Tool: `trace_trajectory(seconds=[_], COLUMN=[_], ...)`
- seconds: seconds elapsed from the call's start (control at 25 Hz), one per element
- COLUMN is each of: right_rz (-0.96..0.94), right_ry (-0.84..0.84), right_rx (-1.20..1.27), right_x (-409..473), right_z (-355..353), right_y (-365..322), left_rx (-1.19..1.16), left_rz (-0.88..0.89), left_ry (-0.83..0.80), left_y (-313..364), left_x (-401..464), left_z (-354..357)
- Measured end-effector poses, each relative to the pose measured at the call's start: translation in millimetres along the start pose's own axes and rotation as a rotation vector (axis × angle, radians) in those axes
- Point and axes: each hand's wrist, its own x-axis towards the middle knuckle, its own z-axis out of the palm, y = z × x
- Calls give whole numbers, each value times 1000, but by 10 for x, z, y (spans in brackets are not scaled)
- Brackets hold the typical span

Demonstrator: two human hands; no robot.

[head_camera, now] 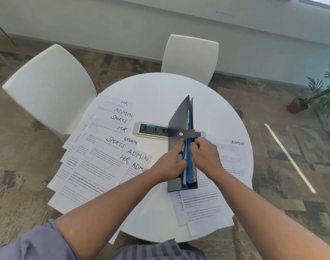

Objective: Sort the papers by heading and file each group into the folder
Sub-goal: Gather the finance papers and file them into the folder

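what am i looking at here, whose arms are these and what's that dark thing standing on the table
This is one picture from a camera worn on a person's head, looking down at their own two bare arms. There is no machine. The dark thing is an expanding folder standing on a round white table. The left hand and right hand grip it and spread its blue dividers apart. Papers headed HR, ADMIN and SPORTS lie fanned out on the left; a few more sheets lie on the right. A power strip sits behind the folder.
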Motion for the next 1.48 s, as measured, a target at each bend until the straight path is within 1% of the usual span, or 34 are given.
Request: trace_trajectory(seconds=[0.08, 0.24, 0.44, 0.52, 0.64, 0.72, 0.8, 0.96, 1.24, 1.32, 1.48], right_rz=[-8, -27, -51, -63, -62, -93, -102, -20, 43, 54, 86], right_ry=[19, 42, -20, -11, 3, -7, -54, -276, -485, -484, -346], right_rx=[-52, -60, -130, -161, -143, -159, -181, -37, 254, 310, 369], right_x=[41, 66, 74, 83, 102, 100, 86, 56, -81, -132, -151], right_z=[5, 54, 50, 59, 78, 67, 15, -75, -280, -283, -221], right_y=[-11, -26, -53, -45, -50, -66, -82, -23, -102, -92, -72], left_rx=[0, -7, 4, -5, 0, -6, -20, -57, -85, -49, -1], left_rz=[-9, -8, 15, 8, 3, 1, -1, 6, 0, 11, 23], left_ry=[0, -6, 3, -3, -2, 7, 5, -22, -33, -26, -7], left_y=[-3, 7, -48, -61, -54, -60, -76, -86, -59, -69, -55], left_x=[9, -7, 35, 37, 28, 28, 36, 41, 12, 26, 38], left_z=[4, 2, -8, -6, -9, -16, -20, -18, -16, -9, 13])
